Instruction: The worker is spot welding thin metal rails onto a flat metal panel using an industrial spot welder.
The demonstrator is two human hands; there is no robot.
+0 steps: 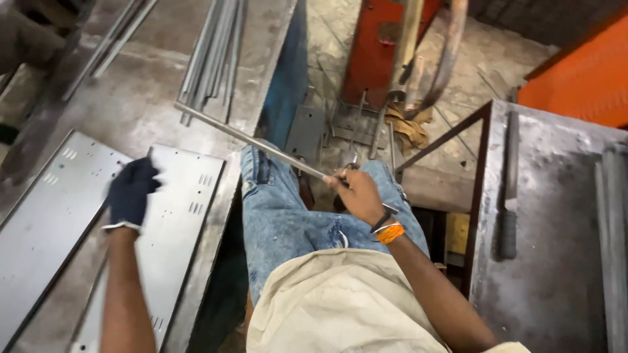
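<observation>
Right hand (358,195) grips steel rod (252,140), pointing up-left toward bench.

Gloved left hand (131,193) seemingly flat; right hand (358,195) fingers curled tight.

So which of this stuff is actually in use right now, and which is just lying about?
In use:
- right hand gripping the rod
- gloved left hand on the sheet panel

Lying about:
- rod bundle
- file
- rag
- second panel
</observation>
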